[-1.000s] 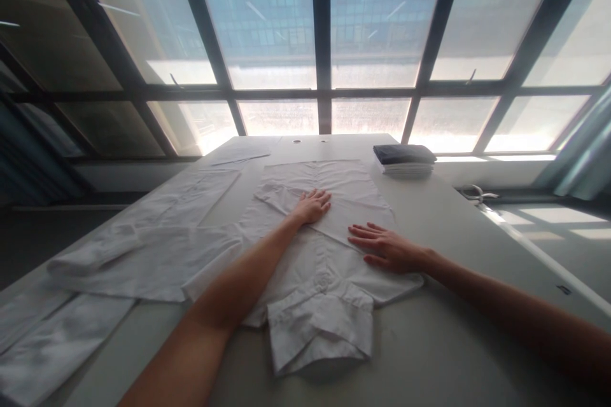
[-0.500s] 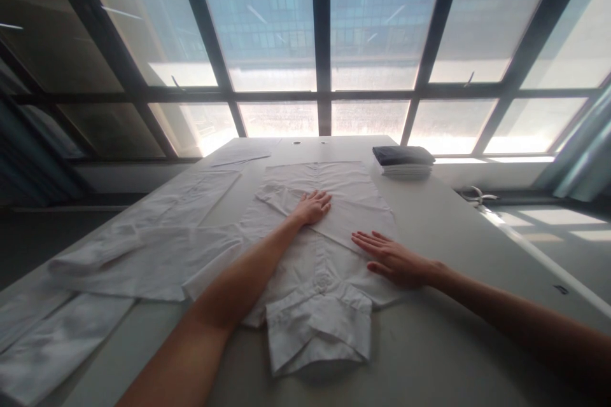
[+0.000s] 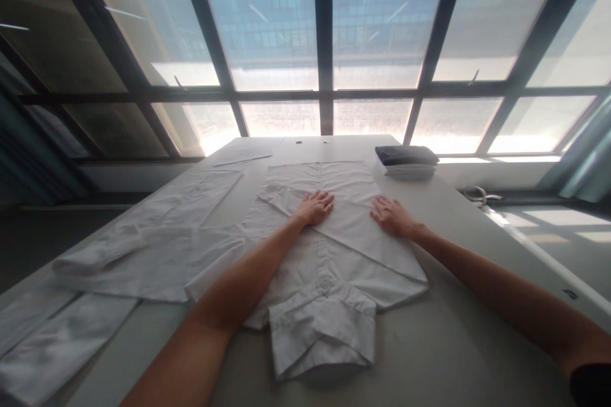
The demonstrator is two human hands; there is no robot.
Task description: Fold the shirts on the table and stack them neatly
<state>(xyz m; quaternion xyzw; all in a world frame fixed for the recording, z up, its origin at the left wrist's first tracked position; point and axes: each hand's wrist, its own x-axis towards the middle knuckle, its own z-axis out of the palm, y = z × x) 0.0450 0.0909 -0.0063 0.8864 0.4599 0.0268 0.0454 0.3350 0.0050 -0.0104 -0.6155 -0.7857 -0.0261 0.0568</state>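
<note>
A white shirt point(image 3: 351, 261) lies face-down or face-up, I cannot tell which, with its collar point(image 3: 324, 337) towards me. One sleeve is folded across the body from the right side. My left hand point(image 3: 316, 207) rests flat on the folded sleeve near the shirt's middle, fingers out. Over at the shirt's right edge, my right hand point(image 3: 391, 216) lies with its fingers spread on the cloth. Neither hand grasps the fabric. The left forearm hides part of the shirt's left side.
More white garments point(image 3: 157, 254) are spread along the table's left side. A folded stack with a dark cloth on top point(image 3: 405, 156) stands at the far right of the white table point(image 3: 458, 305). Large windows rise beyond the far edge.
My right hand has moved away from me, up along the shirt's right edge, uncovering the right shoulder corner. The left hand stays in place on the cloth.
</note>
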